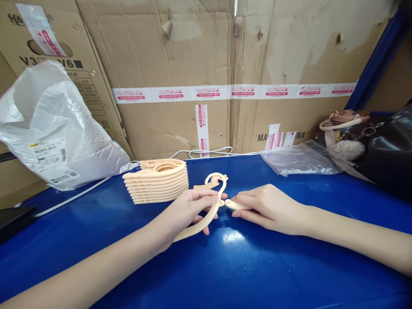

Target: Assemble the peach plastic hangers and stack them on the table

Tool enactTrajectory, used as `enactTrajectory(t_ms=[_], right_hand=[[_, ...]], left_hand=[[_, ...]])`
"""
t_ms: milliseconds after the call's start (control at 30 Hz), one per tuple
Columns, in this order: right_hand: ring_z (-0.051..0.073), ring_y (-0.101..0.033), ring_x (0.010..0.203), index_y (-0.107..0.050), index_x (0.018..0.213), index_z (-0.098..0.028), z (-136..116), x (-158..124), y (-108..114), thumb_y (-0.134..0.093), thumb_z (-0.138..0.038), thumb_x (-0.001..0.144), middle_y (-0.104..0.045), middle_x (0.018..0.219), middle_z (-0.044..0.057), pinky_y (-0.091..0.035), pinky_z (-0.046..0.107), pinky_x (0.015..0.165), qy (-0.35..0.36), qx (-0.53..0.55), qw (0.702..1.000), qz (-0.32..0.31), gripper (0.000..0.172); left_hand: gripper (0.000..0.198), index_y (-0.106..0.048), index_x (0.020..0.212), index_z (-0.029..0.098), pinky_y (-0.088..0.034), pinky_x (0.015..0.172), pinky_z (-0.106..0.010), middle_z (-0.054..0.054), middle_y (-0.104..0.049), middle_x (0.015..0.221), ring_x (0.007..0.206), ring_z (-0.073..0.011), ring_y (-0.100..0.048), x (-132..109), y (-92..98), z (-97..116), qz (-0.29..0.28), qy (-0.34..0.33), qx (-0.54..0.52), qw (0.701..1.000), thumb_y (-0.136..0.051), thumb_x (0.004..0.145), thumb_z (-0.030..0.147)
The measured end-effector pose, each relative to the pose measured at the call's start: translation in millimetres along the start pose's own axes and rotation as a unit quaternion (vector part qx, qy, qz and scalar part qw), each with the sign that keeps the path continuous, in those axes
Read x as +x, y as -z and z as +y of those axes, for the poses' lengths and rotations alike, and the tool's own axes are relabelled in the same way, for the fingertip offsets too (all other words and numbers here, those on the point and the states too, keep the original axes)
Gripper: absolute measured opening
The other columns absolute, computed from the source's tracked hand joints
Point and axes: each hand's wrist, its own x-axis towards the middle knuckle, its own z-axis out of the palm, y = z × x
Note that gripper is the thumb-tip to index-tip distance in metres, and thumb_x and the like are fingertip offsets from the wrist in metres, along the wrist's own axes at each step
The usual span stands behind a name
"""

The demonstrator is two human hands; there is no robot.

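Note:
In my left hand (193, 208) is a cream plastic hanger piece (201, 224) with a curved arm and a hook at its top. My right hand (265, 208) pinches a second cream piece, a hanger arm (233, 204), whose rounded end with a small hole points left. A narrow gap separates that end from the joint of the hooked piece; most of the arm is hidden under my right fingers. Behind my left hand stands a neat stack of cream hangers (157, 184). Another cream piece (209, 184) lies on the table behind the hook.
The blue table (244, 270) reaches back to large taped cardboard boxes (180, 51). A white plastic parcel bag (54, 128) stands at left, with a white cable (74, 197) before it. Clear plastic wrap (296, 159) and a black bag (383, 146) lie at right.

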Motion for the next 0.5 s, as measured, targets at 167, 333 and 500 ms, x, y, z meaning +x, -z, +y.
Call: enactTrajectory(t_ms=[167,333,500], right_hand=[[0.012,-0.056,0.058,-0.065,0.101,-0.018,-4.3,-3.9,-1.6,-0.038,-0.041,0.1,-0.063,0.074,0.001,-0.028,0.024,0.051,0.011,-0.056,0.998,0.032,0.035],[0.011,-0.057,0.057,-0.065,0.108,-0.021,-7.5,-5.5,-1.5,-0.039,-0.04,0.1,-0.063,0.074,0.0,-0.028,0.025,0.049,0.021,-0.091,0.994,0.053,0.034],[0.012,-0.057,0.056,-0.066,0.103,-0.016,-10.3,-5.2,-3.7,-0.034,-0.036,0.101,-0.063,0.07,0.001,-0.035,0.026,0.053,0.045,-0.14,0.985,0.09,0.038]], left_hand=[[0.026,-0.071,0.105,0.018,-0.047,0.046,-0.016,0.001,-0.055,0.065,0.055,-0.0083,-0.049,-1.5,1.5,-0.9,-0.033,-0.009,0.001,0.999,-0.062,0.088,0.035],[0.023,-0.072,0.099,0.018,-0.047,0.047,-0.015,0.001,-0.057,0.068,0.054,-0.0073,-0.05,-2.0,4.3,-2.0,-0.058,-0.007,0.0,0.998,-0.061,0.088,0.036],[0.023,-0.071,0.101,0.019,-0.047,0.046,-0.015,0.001,-0.059,0.068,0.055,-0.0083,-0.052,0.5,5.3,-1.8,-0.065,-0.005,0.003,0.998,-0.061,0.089,0.035]])
